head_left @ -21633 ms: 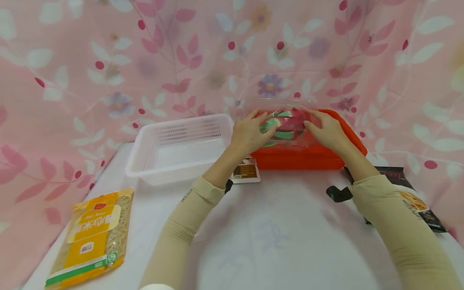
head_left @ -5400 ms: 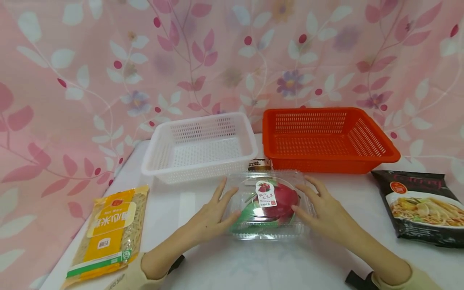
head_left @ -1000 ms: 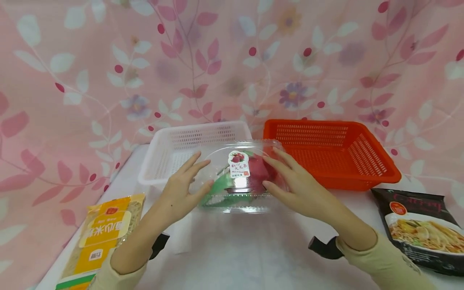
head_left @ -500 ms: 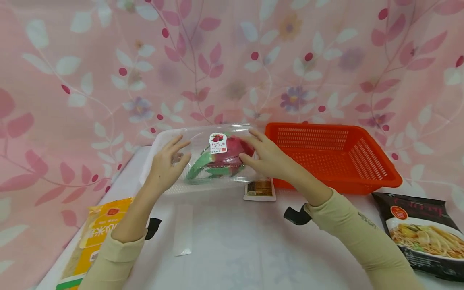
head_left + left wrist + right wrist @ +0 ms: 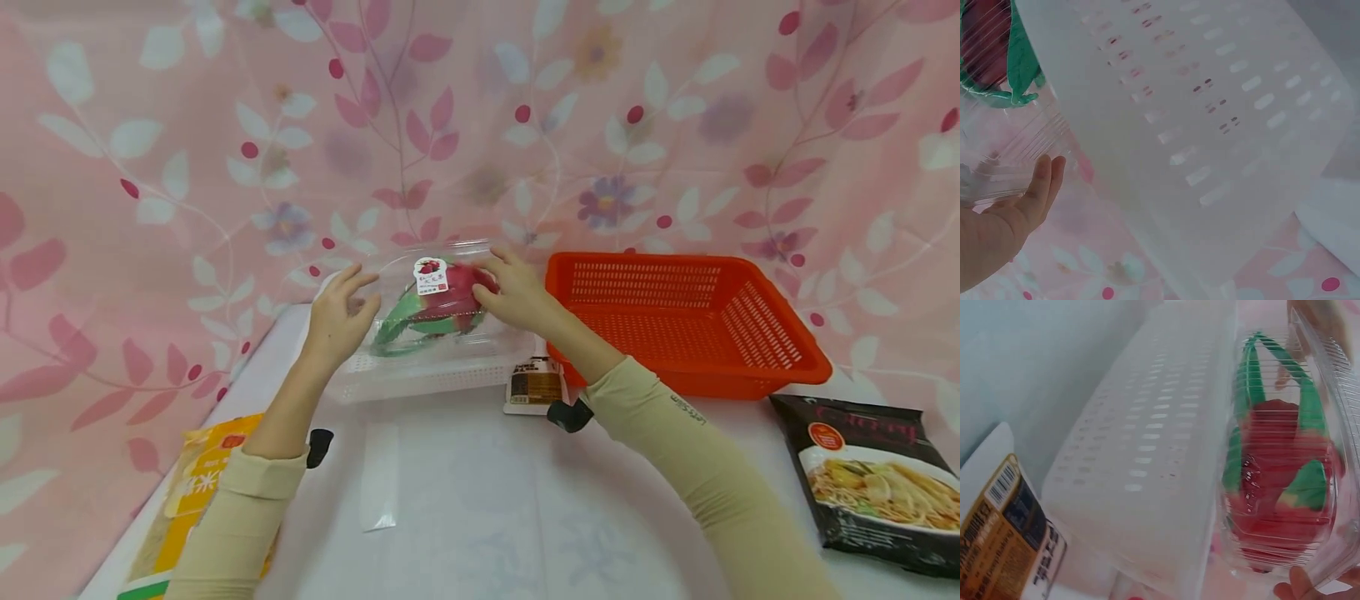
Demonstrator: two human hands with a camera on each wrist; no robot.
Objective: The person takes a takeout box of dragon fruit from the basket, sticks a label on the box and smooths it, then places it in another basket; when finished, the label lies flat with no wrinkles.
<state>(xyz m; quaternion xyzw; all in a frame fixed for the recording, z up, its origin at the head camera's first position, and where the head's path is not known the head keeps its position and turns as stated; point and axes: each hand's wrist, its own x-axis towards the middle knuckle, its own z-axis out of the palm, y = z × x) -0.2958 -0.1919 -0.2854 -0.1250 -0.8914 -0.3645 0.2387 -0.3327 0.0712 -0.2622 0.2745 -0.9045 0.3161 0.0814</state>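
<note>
A clear plastic clamshell box (image 5: 446, 321) holds a red dragon fruit (image 5: 459, 287) with green leaf tips and bears a white label (image 5: 431, 277). My left hand (image 5: 339, 321) grips its left end, fingers and thumb around the edge, while my right hand (image 5: 519, 290) grips the right end. The box is over the white basket (image 5: 435, 382) and hides most of its inside. In the right wrist view, the dragon fruit (image 5: 1275, 481) shows through the clear wall just beyond the rim of the white basket (image 5: 1147, 437).
To the right stands a red basket (image 5: 675, 333). Between the baskets lies a brown-labelled packet (image 5: 536, 387). A black noodle bag (image 5: 873, 483) lies at far right, and a yellow packet (image 5: 191, 508) at left is partly behind my left sleeve. A clear strip (image 5: 380, 479) lies on the table.
Both hands have carried the box from the near middle of the table, up and leftward, to over the white basket. Much earlier, they held it at the red basket.
</note>
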